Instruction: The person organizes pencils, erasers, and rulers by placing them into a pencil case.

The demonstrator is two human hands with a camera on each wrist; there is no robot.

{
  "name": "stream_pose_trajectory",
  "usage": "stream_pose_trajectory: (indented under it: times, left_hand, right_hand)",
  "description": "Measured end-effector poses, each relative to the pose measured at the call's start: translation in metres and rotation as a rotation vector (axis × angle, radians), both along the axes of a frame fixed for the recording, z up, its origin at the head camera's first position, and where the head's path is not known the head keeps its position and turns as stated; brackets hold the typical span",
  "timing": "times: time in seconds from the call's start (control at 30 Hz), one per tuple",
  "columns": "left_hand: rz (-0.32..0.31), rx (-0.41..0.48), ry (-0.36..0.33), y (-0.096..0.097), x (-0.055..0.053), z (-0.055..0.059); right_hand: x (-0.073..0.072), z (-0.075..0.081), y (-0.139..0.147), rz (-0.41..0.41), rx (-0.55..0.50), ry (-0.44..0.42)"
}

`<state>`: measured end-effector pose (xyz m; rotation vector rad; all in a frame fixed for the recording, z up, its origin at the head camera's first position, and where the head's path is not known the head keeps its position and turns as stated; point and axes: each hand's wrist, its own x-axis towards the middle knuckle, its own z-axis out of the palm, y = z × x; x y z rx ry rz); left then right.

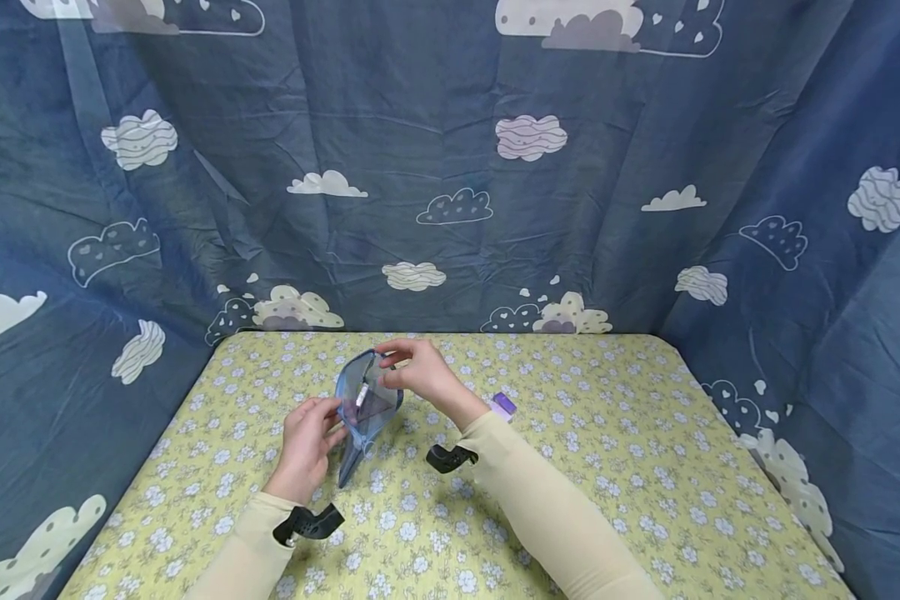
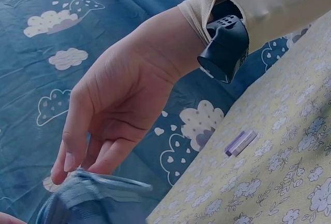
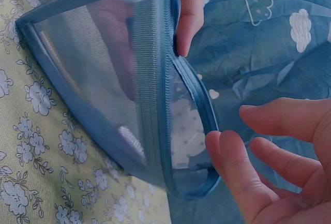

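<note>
A blue mesh zipper pouch (image 1: 381, 410) stands tilted over the table with its zipped mouth spread apart. My left hand (image 1: 305, 442) grips its left side, fingers and thumb at the edge; the right wrist view shows that hand's fingers (image 3: 190, 19) behind the zipper. Through the mesh, a small white object (image 1: 362, 394) shows inside. My right hand (image 1: 422, 372) is at the far rim of the mouth, thumb and fingers spread apart, holding nothing. In the right wrist view, its fingertips (image 3: 231, 144) are right at the zipper edge.
A small purple and white block (image 1: 504, 404) lies on the table to the right of the pouch, near my right wrist. Yellow floral cloth (image 1: 607, 475) covers the table. A dark blue cloud-print curtain (image 1: 450, 250) encloses the back and sides.
</note>
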<state>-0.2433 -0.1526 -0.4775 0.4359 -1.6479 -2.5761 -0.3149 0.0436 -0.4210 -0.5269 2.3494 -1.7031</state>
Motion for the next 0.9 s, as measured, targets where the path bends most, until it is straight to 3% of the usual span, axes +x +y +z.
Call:
stream_pose_trajectory:
  times: [0.4, 0.9]
  left_hand:
    - [0.0, 0.018, -0.004, 0.0, 0.0, 0.001]
    - [0.001, 0.021, -0.01, 0.0, 0.0, 0.001]
  right_hand:
    - [-0.001, 0.0, 0.011, 0.034, -0.089, -0.024]
    - [0.003, 0.011, 0.044, -0.009, -0.046, -0.01]
